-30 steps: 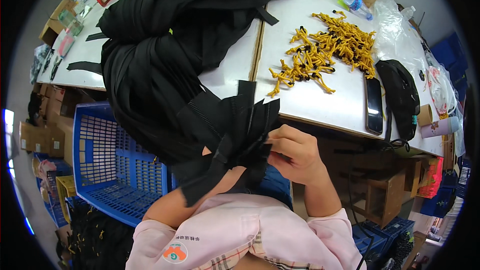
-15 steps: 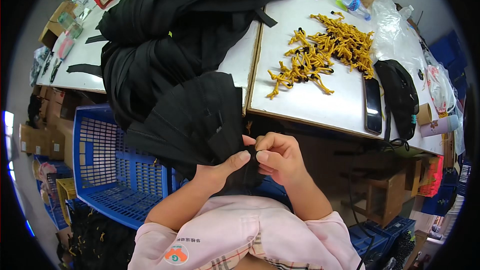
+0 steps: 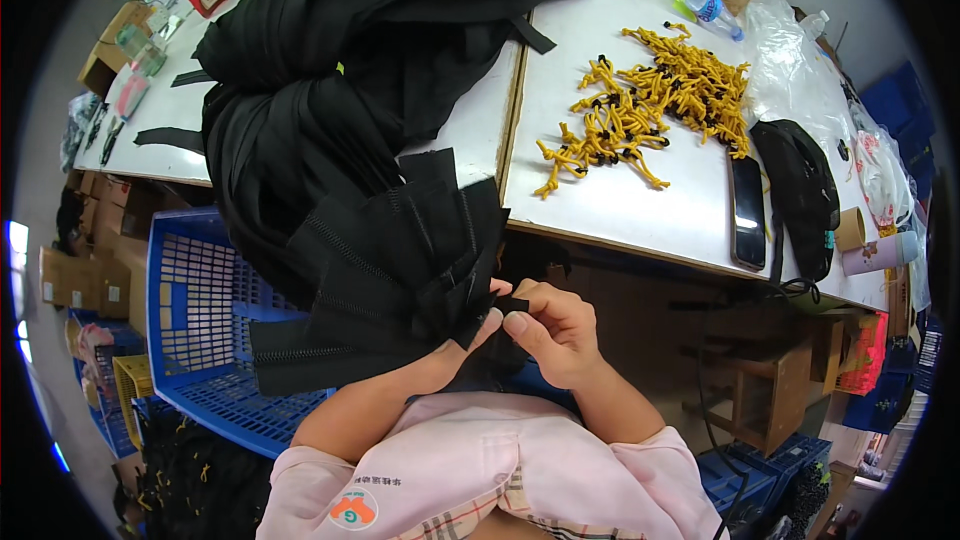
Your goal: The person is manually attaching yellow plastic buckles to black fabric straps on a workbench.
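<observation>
A fanned bunch of black zippers (image 3: 350, 280) spreads out from my left hand (image 3: 455, 358), whose fingers are closed on it. Their teeth show as ridged lines along the tapes. My right hand (image 3: 558, 334) pinches a small black zipper end (image 3: 513, 305) between thumb and forefinger, close beside my left thumb. Part of my left hand is hidden behind the tapes. The bunch runs up into a big heap of long black zipper tapes (image 3: 290, 25) draped over the table's front edge. On the table to the right lies a pile of yellow cord pulls (image 3: 675, 90) with black ends.
A blue plastic basket (image 3: 158, 285) stands below the table at left. The white table (image 3: 610, 215) also holds a phone (image 3: 746, 210), a black pouch (image 3: 798, 190), a plastic bottle (image 3: 712, 8), clear plastic bags (image 3: 783, 65) and a cup (image 3: 878, 254). A dark cable hangs at right.
The zipper bunch has swung and fanned out lower and wider, over the basket's edge. My left hand has turned with it. My right hand stays almost in place, now pinching a zipper end.
</observation>
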Demonstrator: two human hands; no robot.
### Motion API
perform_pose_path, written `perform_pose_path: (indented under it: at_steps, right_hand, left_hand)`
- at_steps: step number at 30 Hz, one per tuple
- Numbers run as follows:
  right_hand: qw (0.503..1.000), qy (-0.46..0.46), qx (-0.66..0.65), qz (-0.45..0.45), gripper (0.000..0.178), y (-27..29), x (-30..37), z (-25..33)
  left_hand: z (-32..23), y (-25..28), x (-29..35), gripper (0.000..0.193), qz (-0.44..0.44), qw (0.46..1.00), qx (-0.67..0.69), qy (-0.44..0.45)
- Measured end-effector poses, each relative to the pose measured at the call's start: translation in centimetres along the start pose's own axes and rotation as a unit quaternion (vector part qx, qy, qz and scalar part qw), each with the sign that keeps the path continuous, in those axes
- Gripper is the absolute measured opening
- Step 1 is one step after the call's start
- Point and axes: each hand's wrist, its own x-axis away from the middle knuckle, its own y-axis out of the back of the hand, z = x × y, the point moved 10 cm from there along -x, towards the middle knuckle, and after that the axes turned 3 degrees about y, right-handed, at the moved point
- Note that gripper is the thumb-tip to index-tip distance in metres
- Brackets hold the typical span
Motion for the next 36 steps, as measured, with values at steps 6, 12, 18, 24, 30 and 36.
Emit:
perform_pose_path:
  at_steps: [6,12,18,24,30,36]
  right_hand:
    - [0.999,0.047,0.016,0.018,0.008,0.3,-0.2,0.6]
    - [0.999,0.042,-0.003,0.032,0.009,0.0,-0.2,0.2]
    - [0.994,-0.041,-0.102,-0.016,0.008,-0.2,0.5,-1.3]
    - [0.986,0.108,0.116,-0.059,0.004,0.6,0.5,1.2]
    - [0.950,0.227,0.209,-0.046,0.009,-0.5,0.7,4.1]
    - [0.974,0.160,0.143,-0.077,0.012,1.2,0.2,4.0]
  left_hand:
    - [0.4,-0.7,-0.1,0.020,0.057,0.997,-0.040,0.013]
    - [-1.4,-0.6,0.2,0.021,0.040,0.988,-0.095,-0.111]
    - [-0.9,-0.3,0.2,0.020,0.019,0.990,-0.085,-0.107]
    - [0.3,0.0,0.6,0.020,-0.003,0.986,-0.140,-0.086]
    - [-0.4,0.5,1.0,0.010,-0.028,0.993,-0.038,-0.111]
    - [0.1,0.7,0.7,0.018,-0.057,0.997,0.015,-0.043]
